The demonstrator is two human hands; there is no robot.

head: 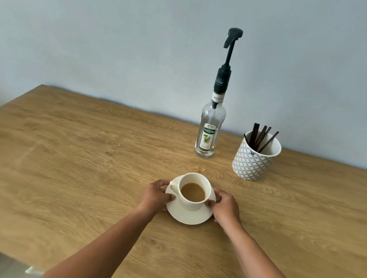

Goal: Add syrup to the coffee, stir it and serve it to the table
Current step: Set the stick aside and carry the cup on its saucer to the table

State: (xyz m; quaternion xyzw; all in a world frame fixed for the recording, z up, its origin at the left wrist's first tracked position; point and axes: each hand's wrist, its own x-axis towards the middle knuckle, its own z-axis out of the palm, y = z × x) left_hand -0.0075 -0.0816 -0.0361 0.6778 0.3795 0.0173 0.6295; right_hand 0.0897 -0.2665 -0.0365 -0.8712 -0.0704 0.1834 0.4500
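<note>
White cup [193, 193] w/ light-brown coffee [193, 192] in it, filled approx halfway, stands on a white saucer [188, 215] at the front-centre of the wooden table [88, 152]. Cup handle points to the person's left. Left hand [156, 195] grips the saucer's left rim: thumb lies on top of the rim just beside the cup, fingers curl round the far edge. Right hand [225, 205] grips the right rim the same way, thumb on top, fingers wrapped past the edge. Can't tell if the saucer rests fully on the wood or is just off it.

Behind the cup, near the pale blue wall [120, 33], a clear glass syrup bottle [209, 134] stands upright, label reads TEISSEIRE / MOJITO. A dark pump [228, 54] is fitted in its neck, plunger up, spout facing left. Syrup level inside: can't tell.

Just right of the bottle, apart from it, stands a white-and-grey patterned pot [251, 164]. It holds a bunch of thin dark stirrers [260, 136], leaning at diff angles, tips above the rim.
</note>
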